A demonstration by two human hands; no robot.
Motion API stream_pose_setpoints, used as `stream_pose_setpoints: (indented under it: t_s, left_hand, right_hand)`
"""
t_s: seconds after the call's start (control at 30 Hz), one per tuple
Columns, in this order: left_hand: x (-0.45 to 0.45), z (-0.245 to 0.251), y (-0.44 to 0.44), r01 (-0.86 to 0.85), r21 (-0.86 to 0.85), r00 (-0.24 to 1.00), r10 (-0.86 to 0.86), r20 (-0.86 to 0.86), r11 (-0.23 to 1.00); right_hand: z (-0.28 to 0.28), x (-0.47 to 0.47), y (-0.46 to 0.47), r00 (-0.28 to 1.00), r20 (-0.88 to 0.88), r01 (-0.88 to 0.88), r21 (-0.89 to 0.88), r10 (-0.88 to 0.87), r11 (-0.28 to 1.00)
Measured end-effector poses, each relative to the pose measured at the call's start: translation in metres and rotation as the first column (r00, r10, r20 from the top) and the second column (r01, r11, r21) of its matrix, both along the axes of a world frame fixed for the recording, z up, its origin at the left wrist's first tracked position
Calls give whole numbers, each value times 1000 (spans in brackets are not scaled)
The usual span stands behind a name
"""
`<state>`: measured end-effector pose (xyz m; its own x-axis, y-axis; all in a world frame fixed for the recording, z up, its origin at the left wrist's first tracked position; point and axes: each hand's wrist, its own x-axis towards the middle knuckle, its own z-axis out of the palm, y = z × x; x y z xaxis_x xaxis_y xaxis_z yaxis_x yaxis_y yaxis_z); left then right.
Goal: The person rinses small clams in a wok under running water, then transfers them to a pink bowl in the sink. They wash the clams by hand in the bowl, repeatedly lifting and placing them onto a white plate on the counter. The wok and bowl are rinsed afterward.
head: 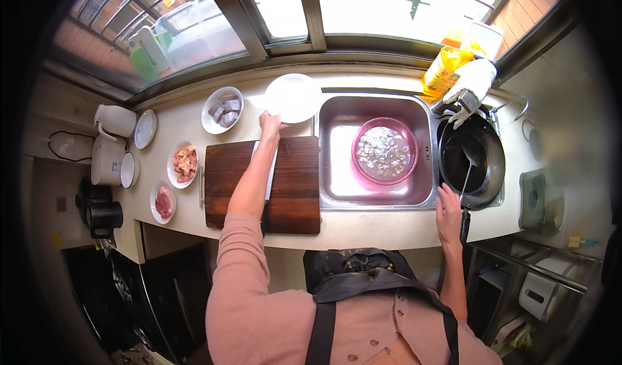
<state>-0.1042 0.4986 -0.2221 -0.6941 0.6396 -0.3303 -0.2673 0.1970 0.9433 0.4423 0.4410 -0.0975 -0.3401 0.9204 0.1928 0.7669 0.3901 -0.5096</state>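
My left hand [270,123] grips the near rim of a white plate [292,97] at the back of the counter, left of the sink. Below that arm, a knife [272,173] with a dark handle lies on a dark wooden cutting board [296,185], partly hidden by my forearm. My right hand [448,212] is at the sink's front right corner, fingers apart, holding nothing that I can see. Close beside it are the black wok [494,170] and the metal ladle [467,178] resting in it. Inside the steel sink [335,190] stands a pink basin [413,152] with pale cut pieces in water.
A white bowl [208,122] holds silvery fish pieces. Further left, smaller dishes hold chopped meat [185,163] and red meat [164,204]. A white glove [476,79] drapes near the faucet, beside a yellow oil jug [440,75]. Windows [369,10] line the back.
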Motion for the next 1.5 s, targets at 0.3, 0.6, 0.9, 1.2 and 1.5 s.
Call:
stream_pose_setpoints:
  t_s: [0.3, 0.6, 0.9, 1.2, 1.5]
  left_hand:
    - [64, 34, -17, -127, 79, 432, 127, -893, 989]
    - [237, -85, 41, 621, -346, 529, -701, -477, 704]
    - [276, -154, 110, 598, -658, 398, -882, -253, 459]
    - [255, -157, 100, 668, -645, 234, -928, -290, 370]
    - [271, -192, 83, 543, -395, 808, -334, 485, 741]
  right_hand:
    - [-74, -45, 101, 955, -203, -250, -163, 215, 955]
    - [-215, -113, 183, 973, 81, -174, -363, 217, 915]
    - [-258, -137, 213, 959, 204, -91, -437, 197, 895]
    - [-252, -113, 190, 995, 91, -9, -259, 34, 966]
    - [-290, -116, 162, 911, 306, 400, -500, -276, 768]
